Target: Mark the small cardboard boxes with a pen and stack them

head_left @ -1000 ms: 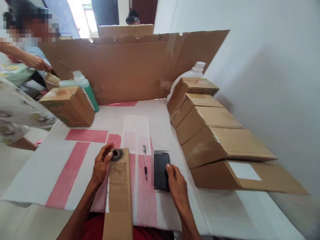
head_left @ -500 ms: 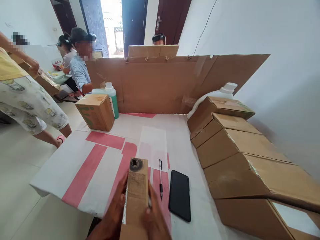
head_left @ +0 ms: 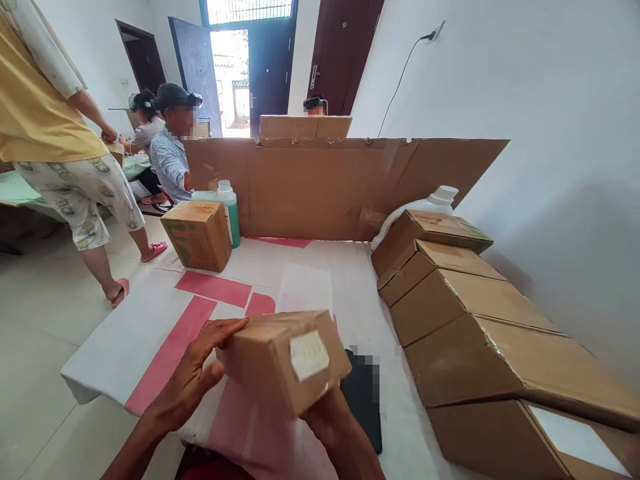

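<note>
Gripping a small cardboard box (head_left: 283,357) raised above the counter (head_left: 150,327): left hand (head_left: 193,377) clasped on its left side with fingers over the top edge, right hand (head_left: 327,417) closed on it from beneath, mostly hidden. Just behind, a black phone (head_left: 365,400) lying flat, a row of leaning cartons (head_left: 450,300) to the right. Farther back, another brown box (head_left: 197,233), a green bottle (head_left: 229,210), a cardboard screen (head_left: 320,187)

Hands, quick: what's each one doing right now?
Left hand: fingers closed on the left end of the cardboard box, holding it up.
Right hand: mostly hidden under the box, supporting it from below.
</note>
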The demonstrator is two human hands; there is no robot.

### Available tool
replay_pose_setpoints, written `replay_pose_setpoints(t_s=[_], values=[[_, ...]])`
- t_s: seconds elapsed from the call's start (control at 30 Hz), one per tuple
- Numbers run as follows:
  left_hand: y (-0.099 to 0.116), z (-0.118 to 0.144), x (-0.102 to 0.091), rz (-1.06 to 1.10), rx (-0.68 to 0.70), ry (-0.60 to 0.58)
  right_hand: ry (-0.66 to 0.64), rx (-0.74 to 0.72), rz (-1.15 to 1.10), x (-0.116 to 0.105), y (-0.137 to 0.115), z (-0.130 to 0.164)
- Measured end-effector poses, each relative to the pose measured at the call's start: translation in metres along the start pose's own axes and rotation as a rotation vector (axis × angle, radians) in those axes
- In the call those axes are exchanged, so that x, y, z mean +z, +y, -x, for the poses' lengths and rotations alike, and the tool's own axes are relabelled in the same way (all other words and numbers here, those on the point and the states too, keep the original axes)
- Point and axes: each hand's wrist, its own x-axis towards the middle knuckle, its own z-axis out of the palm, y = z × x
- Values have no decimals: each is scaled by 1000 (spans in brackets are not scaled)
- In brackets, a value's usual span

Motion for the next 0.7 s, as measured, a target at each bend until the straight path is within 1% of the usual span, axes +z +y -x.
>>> replay_pose_setpoints(t_s=[0.03,0.1,0.17,0.23,0.3,0.37,0.4,0.47,0.53,0.6,0.67,0.7], values=[[-10,-1,2,7,38,2,-2,43,23,2,2,-1],[-33,-8,11,11,83,71,4,85,112,7,6,-5],[-55,-17,22,29,58,157,67,61,211,10,10,-9],[-71,-27,30,83,-4,221,143,25,253,9,14,-14],[-82,-33,32,150,-71,282,177,2,257,3,17,-18],[-91,-32,30,187,-113,318,210,-35,311,-6,19,-22],[-94,-29,30,195,-118,321,238,-72,386,-11,20,-23],[-102,-17,32,218,-101,321,276,-199,601,-18,25,-27],[-110,-2,39,237,-72,334,232,-330,792,-19,34,-32],[-117,12,44,210,-100,342,167,-397,861,-13,48,-41],[-124,17,40,146,-161,406,110,-399,870,1,63,-57],[-126,15,32,121,-183,473,78,-399,880,12,70,-68]])
